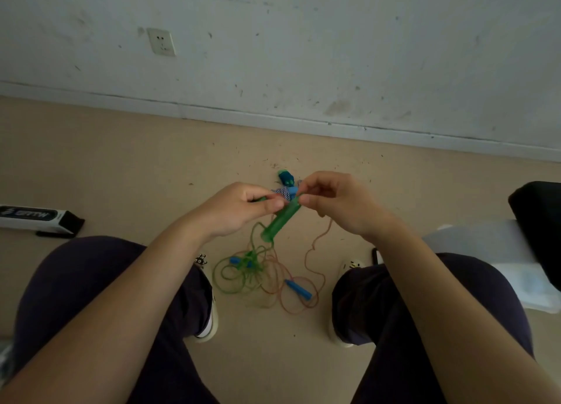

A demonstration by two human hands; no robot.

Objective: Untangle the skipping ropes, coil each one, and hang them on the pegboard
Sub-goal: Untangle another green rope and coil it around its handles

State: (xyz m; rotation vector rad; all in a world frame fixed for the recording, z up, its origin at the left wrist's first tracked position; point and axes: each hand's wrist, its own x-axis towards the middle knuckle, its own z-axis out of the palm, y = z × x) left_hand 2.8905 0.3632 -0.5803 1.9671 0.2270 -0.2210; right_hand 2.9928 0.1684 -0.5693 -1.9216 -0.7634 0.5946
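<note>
**Here, both hands pinch at one green handle**

Head view: left hand (239, 209) and right hand (331, 201), fingers curled, pinch the green handle (280, 221) hanging tilted between them. Below the hands, one green rope (239, 277) and one orange rope (299, 294) tangle on the floor (121, 167), with two blue handles (299, 289).

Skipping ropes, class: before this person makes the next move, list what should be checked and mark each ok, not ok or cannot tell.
1. Green handle gripped: ok, left hand and right hand both pinch near its top.
2. Green cord free of orange cord: not ok, loops overlap on the floor.
3. Blue handle free: not ok, lies among orange loops.
4. Any rope coiled: not ok.
5. Pegboard within reach: cannot tell, not in view.
</note>
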